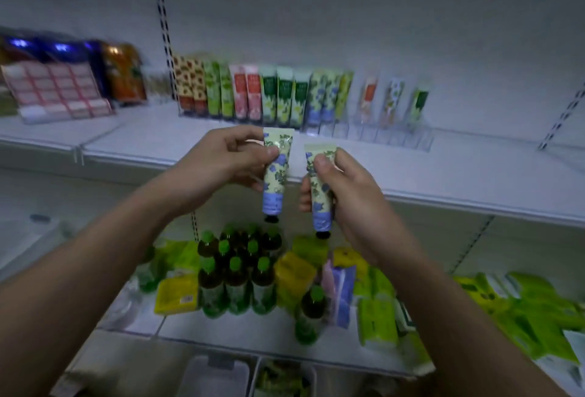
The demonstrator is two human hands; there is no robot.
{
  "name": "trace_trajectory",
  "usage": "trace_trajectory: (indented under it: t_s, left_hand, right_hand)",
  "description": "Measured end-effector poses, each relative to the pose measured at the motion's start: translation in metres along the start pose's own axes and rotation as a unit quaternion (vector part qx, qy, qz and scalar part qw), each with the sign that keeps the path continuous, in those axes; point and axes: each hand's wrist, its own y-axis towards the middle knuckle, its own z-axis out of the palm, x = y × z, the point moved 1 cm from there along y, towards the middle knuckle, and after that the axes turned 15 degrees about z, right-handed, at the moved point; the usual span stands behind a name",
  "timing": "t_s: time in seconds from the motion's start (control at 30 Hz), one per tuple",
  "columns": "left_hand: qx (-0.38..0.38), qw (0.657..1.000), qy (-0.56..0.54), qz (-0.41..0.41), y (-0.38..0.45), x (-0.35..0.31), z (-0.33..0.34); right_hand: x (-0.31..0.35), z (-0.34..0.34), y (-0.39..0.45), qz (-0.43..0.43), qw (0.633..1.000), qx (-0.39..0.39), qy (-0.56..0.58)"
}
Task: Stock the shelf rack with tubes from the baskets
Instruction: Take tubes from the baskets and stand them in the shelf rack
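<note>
My left hand (221, 159) pinches one cream floral tube with a lilac base (274, 175) cap-down; my right hand (345, 194) grips its twin (319, 194), before the white shelf (443, 175).

Upper shelf, left section: a pink-and-white gridded pack (57, 89) leans back, with an orange packet (125, 72) just beside it on the right and dark blue packets (47, 45) behind; all are blurred. Lower shelf: a cluster of dark bottles with green caps (235, 267) stands upright. A yellow pack (177, 297) lies at its left. Purple packs (340, 289) and green packs (522, 308) lie to its right.
</note>
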Motion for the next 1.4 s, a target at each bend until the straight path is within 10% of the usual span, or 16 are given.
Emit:
trace_trajectory:
  t_s: [0.53,1.4]
  left_hand:
    - [0.049,0.982,0.176,0.055,0.138,-0.057,0.013]
    - [0.06,0.817,0.536,0.204,0.223,0.004,0.033]
  right_hand:
    - [0.126,-0.084,0.073,-0.068,0.968,-0.119,-0.21]
    - [0.125,-0.1,0.201,-0.114,0.876,-0.173,-0.436]
